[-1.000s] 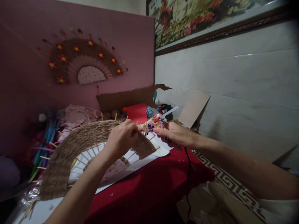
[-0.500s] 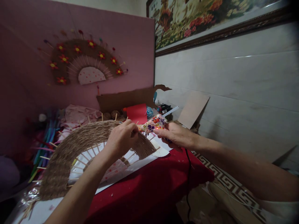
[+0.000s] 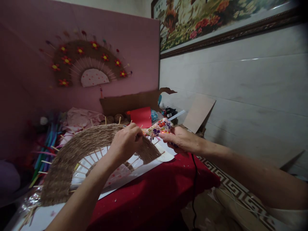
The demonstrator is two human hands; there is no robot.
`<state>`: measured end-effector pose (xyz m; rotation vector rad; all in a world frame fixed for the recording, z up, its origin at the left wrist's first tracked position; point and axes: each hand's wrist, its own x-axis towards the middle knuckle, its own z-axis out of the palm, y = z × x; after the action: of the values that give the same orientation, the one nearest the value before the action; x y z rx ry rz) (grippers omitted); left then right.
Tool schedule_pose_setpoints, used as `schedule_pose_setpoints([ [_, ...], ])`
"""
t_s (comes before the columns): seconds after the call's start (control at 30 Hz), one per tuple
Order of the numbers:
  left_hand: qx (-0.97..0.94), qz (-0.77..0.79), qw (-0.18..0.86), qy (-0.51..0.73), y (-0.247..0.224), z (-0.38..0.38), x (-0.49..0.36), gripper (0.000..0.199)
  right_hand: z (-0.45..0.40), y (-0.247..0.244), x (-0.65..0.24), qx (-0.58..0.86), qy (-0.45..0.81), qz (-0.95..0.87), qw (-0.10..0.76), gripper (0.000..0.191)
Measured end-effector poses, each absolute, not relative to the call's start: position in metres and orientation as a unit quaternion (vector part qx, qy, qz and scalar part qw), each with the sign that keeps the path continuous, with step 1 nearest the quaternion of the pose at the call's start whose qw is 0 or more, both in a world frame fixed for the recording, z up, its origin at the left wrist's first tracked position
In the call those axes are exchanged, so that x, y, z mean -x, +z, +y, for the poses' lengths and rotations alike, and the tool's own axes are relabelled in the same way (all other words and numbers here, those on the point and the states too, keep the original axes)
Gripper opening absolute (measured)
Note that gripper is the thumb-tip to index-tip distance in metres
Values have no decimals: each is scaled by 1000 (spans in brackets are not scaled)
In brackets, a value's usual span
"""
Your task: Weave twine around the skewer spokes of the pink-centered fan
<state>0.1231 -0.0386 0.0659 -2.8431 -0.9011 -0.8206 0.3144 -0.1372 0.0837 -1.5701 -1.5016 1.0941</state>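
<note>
Red cloth [image 3: 141, 197], woven arch [image 3: 72, 155]: right grip [image 3: 181, 138] clasps flowered glue gun [image 3: 159, 126], left grip [image 3: 126, 138] unclear

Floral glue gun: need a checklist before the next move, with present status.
1. Floral glue gun gripped in the right hand: ok.
2. Glue stick in the gun: ok, a white length protrudes from the rear.
3. Gun hot: cannot tell; a red glow shows near the right thumb, but temperature isn't visible.
4. Left hand clear of the nozzle: cannot tell; the tip is very close to the fingers, and contact is unclear.
5. Left hand at the woven piece: ok, over its upper part; whether the fingertips pinch it is hidden.
6. Black cord clear of the woven piece: ok, it hangs well to the side.
</note>
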Motion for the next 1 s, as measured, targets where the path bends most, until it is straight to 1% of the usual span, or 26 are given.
schedule_pose_setpoints([
  [0.2,918,-290,23,-270,66,-39,-123,10,-140,86,-312,609,418,-580,343,30],
  [0.33,917,-292,20,-271,67,-41,-124,11,-140,87,-311,616,413,-580,338,32],
  [0.5,919,-296,22,-260,67,-40,-124,11,-142,86,-312,611,407,-583,348,30],
  [0.77,917,-296,23,-266,66,-40,-124,10,-145,85,-314,602,410,-588,351,35],
  [0.9,918,-297,26,-262,66,-39,-123,10,-145,81,-317,591,410,-590,367,36],
  [1.0,918,-296,27,-261,66,-38,-123,10,-147,79,-320,570,439,-577,387,36],
])
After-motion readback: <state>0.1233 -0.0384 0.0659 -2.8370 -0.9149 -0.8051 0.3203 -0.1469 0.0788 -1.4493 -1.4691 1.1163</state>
